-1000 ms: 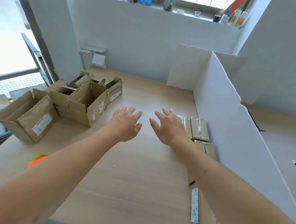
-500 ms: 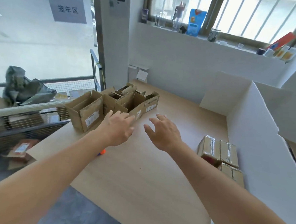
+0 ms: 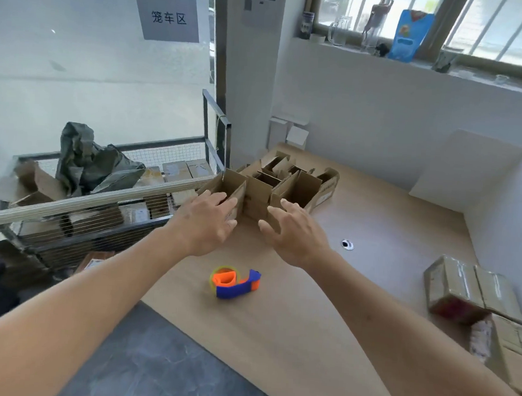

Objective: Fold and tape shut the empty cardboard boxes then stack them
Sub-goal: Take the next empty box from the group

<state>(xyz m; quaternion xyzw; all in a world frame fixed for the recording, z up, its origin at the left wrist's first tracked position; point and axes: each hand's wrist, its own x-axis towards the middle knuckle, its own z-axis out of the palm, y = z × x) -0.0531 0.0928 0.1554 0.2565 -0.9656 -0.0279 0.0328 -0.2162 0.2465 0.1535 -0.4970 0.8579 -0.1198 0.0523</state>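
Several open cardboard boxes (image 3: pixel 280 185) stand clustered at the far left of the wooden table (image 3: pixel 306 324), flaps up; white labels on their sides are too small to read. Left hand (image 3: pixel 207 222) and right hand (image 3: pixel 294 231) reach at the nearest boxes with fingers spread and relaxed, grasping nothing. Near them lies an orange-and-blue tape dispenser (image 3: pixel 234 283). Taped boxes (image 3: pixel 469 289) sit at the right edge. Sign (image 3: pixel 167 16) on the glass reads "笼车区". Wire cage cart (image 3: pixel 98 205) stands left, holding parcels.
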